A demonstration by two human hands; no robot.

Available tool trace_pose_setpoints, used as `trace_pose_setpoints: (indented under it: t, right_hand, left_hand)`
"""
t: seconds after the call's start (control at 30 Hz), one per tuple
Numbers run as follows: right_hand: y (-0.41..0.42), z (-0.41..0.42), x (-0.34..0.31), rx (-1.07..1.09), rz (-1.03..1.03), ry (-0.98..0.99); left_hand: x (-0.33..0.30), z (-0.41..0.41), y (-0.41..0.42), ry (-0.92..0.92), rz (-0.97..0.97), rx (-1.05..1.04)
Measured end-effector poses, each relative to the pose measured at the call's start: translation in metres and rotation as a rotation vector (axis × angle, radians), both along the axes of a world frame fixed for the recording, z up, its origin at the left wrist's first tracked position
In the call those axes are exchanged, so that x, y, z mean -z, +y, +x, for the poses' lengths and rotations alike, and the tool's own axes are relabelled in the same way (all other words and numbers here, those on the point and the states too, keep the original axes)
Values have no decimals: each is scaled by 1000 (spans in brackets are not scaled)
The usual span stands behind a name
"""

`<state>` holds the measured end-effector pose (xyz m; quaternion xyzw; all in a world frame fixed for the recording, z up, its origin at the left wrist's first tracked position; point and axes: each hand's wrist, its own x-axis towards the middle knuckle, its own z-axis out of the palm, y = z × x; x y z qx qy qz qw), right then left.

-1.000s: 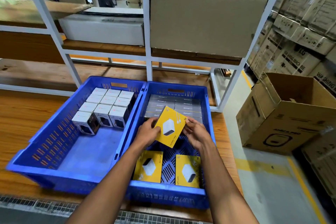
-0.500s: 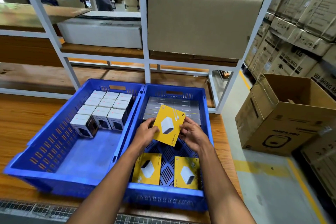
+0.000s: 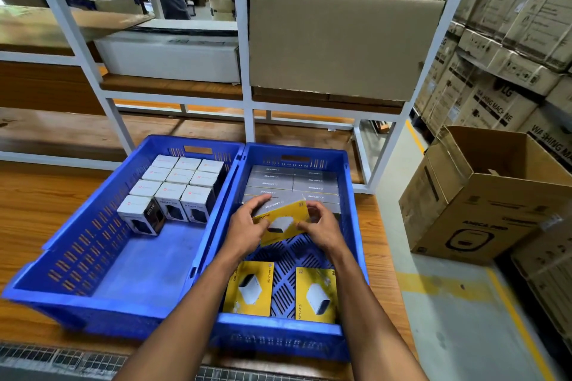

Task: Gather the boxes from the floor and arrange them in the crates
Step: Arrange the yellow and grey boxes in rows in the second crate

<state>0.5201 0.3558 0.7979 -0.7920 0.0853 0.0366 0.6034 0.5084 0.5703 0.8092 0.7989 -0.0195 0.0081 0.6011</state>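
1. Head view: two blue crates stand side by side, touching, on a wooden table [image 3: 28,204] in front of a white shelf frame [image 3: 247,102].
2. Left crate [image 3: 93,260]: white-topped boxes [image 3: 182,184] stand upright in rows against the far wall, dark faces toward the camera. Near half shows bare crate floor.
3. Right crate [image 3: 353,210]: grey-edged boxes [image 3: 294,179] are packed on edge in two columns against the far wall.
4. Held yellow box [image 3: 283,219]: over the middle of the right crate, just in front of the grey-edged rows, tilted so its grey top edge faces up and its yellow face, printed with a white charger, faces the camera.
5. Left hand [image 3: 247,226]: fingers curled round the box's left end, thumb on the yellow face.
6. Right hand [image 3: 322,227]: fingers grasp the box's right end, thumb on the front.
7. Near end of the right crate: two more yellow boxes lie flat on the slotted floor, one left [image 3: 249,289], one right [image 3: 315,295], apart from each other.
8. On the floor to the right: an open cardboard carton [image 3: 483,213]; what is inside cannot be told. Stacked cartons [image 3: 507,49] rise behind it.
9. Shelf above: a big brown carton [image 3: 340,40] and a white flat box [image 3: 173,59].
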Motion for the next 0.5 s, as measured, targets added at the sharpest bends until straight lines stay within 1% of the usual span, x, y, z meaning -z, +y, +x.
trace_pose_setpoints:
  t: [0.03,0.1,0.17,0.23,0.27,0.4,0.5]
  right_hand:
    - [-1,5,13,-25,-122,1]
    - [2,6,19,-79,-272,26]
    - [7,-4,7,-136,-381,59]
    - [7,-8,5,-179,-440,111]
    - [7,-8,6,-191,-464,134]
    - [4,-8,13,-200,-519,215]
    - [4,-7,16,-168,-515,228]
  left_hand:
    - [2,1,1,-11,32,-3]
    - [7,2,1,-14,119,-1]
    - [12,0,1,-59,294,24]
    - [15,-2,0,-166,516,55]
    - [15,-3,0,-207,581,48]
    - [11,-8,2,-185,643,-17]
    - [13,-11,-1,-42,706,77]
